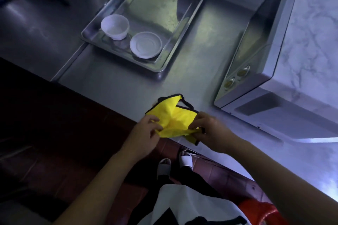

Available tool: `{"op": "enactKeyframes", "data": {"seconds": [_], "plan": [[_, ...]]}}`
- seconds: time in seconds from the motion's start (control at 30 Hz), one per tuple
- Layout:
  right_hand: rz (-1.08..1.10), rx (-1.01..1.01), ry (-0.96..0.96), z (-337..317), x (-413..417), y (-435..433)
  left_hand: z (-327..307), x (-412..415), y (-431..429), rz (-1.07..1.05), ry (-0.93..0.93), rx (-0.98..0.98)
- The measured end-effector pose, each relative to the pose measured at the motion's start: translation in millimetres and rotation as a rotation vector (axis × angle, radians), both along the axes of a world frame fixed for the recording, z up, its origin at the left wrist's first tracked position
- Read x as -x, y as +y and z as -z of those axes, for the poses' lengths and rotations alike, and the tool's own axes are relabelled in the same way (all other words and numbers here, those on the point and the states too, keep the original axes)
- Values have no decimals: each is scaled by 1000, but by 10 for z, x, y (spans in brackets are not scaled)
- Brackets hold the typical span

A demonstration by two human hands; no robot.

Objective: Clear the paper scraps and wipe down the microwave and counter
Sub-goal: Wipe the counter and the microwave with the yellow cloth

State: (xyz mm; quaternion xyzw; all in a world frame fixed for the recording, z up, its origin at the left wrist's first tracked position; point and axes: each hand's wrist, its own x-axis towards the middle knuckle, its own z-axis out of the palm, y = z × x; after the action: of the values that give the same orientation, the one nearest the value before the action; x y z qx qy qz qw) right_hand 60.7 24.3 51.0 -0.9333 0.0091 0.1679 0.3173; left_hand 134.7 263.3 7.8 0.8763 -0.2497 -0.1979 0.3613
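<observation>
Head view: left hand (146, 129) and right hand (208, 129) pinch crumpled yellow cloth (172, 120), black-trimmed, over steel counter (128, 89) edge.

Dim bluish light, soft glare on the steel counter (128, 86), wide-angle bending, dark floor (45, 124).

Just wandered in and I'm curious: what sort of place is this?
Probably a kitchen, maybe a commercial one: a stainless steel counter, a metal tray holding a white bowl, and a microwave on the right.
</observation>
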Motion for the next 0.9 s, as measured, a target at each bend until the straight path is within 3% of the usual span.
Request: {"op": "enactKeyframes", "data": {"seconds": [0.23, 0.43, 0.6, 0.67, 0.77, 0.9], "plan": [[-210, -38, 45, -132, -344, 76, 340, 596, 140, -377, 209, 191], [-486, 166, 17, -73, -988, 342, 325, 584, 59, -327, -103, 341], [-754, 213, 139, 5, -1409, 657, 226, 568, 125, -245, -242, 394], [-829, 152, 249, 36, -1477, 787, 114, 548, 179, -263, -232, 423], [-781, -103, 424, -24, -1473, 848, -171, 498, 318, -316, -133, 494], [-578, -499, 614, -301, -1250, 756, -708, 377, 618, -283, 220, 667]]}}
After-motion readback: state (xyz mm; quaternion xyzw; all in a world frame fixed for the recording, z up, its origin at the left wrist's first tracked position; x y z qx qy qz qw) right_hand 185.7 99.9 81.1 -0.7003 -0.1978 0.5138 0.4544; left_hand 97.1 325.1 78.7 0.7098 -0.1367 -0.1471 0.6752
